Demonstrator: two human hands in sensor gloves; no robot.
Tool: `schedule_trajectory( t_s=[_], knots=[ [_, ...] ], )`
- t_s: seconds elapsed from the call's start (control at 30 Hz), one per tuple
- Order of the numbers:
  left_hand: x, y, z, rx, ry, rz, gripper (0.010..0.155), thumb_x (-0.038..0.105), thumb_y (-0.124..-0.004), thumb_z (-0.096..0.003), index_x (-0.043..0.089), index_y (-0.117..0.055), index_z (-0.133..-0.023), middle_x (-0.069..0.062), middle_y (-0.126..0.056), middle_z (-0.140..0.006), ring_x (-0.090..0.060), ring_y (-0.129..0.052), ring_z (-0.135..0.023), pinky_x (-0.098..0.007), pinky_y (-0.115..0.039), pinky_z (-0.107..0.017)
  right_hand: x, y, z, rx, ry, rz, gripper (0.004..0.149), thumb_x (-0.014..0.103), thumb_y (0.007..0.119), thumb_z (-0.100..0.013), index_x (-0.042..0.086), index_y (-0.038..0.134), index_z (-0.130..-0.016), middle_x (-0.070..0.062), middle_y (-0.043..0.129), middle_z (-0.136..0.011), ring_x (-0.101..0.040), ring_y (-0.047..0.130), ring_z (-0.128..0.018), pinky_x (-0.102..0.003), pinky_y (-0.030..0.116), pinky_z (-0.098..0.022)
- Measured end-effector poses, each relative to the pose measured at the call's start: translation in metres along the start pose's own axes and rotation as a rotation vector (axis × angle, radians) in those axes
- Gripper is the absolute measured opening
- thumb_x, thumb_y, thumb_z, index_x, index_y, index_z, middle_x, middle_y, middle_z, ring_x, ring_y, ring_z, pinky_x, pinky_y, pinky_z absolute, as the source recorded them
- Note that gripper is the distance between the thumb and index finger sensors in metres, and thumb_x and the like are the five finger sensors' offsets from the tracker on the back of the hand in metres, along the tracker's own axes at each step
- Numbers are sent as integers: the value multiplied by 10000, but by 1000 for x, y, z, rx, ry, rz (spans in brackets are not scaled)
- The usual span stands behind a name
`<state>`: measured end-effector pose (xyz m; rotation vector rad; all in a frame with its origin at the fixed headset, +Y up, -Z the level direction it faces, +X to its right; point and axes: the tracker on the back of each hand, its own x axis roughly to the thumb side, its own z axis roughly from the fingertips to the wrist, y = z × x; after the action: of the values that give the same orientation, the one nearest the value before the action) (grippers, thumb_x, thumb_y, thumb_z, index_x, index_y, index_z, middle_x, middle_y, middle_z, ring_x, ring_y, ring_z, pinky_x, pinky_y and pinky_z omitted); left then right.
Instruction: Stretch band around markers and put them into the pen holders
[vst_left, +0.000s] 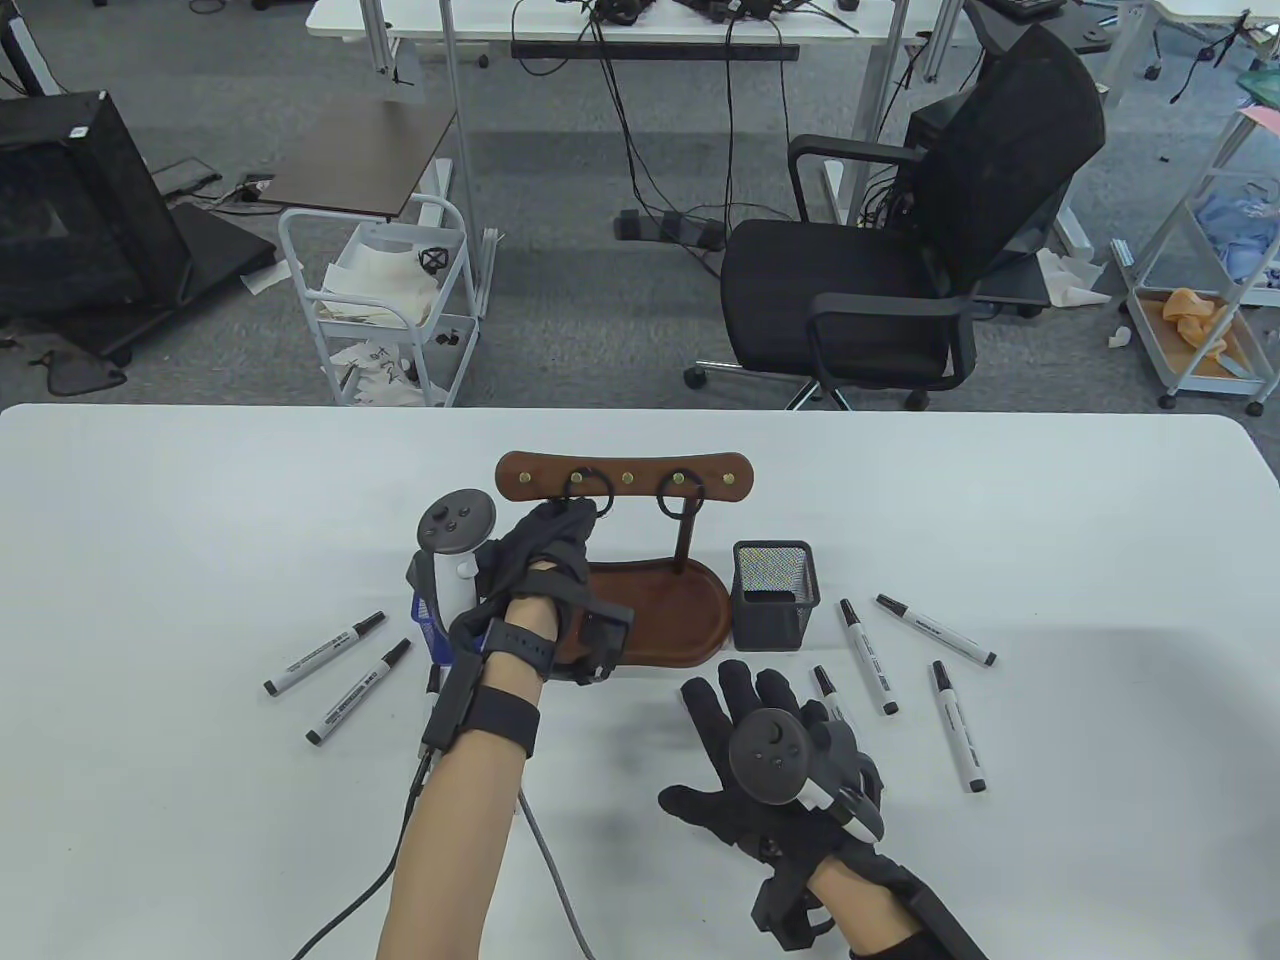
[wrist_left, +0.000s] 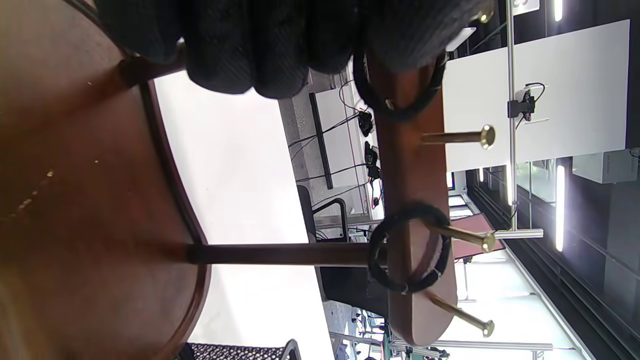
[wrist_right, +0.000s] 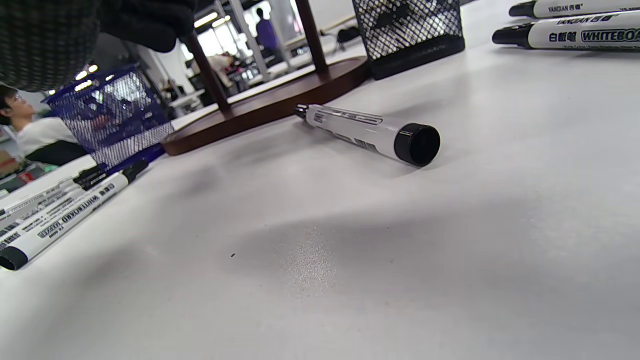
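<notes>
A wooden stand with brass pegs carries two black bands. My left hand reaches up to the left band, and its fingertips curl round the band's top at the peg. The second band hangs free on a peg further right. My right hand lies on the table with fingers spread, holding nothing, beside one marker. Two markers lie left, several more right. A black mesh holder stands beside the stand. A blue mesh holder is mostly hidden behind my left hand.
The stand's oval wooden base sits between the two holders. Glove cables trail off the table's front edge. Beyond the table's far edge stand an office chair and a white cart.
</notes>
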<state>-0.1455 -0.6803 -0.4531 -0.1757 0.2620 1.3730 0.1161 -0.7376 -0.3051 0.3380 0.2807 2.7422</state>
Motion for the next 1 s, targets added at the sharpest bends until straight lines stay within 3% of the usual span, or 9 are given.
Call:
schedule_trajectory(
  t_s=[0.13,1.0],
  knots=[
    [2,1,1,7,-9,-15,472,341,-681,-610,54,-660,-983,-220,-783,-1046,-474,-781,-961,-663,-620,-697,0,0,0,0,0,0,953,707,783,-371,403,267,-1113,-6,123,-1294,-422,110,-1173,-753,209,-765],
    [17,16,31,-15,-81,-57,445,351,-703,-610,65,-715,-950,-200,-830,-1016,-460,-816,-938,-655,-642,-687,1,-1,1,3,5,4,948,703,781,-375,398,271,-1114,-11,131,-1296,-426,118,-1173,-753,215,-765]
  ],
)
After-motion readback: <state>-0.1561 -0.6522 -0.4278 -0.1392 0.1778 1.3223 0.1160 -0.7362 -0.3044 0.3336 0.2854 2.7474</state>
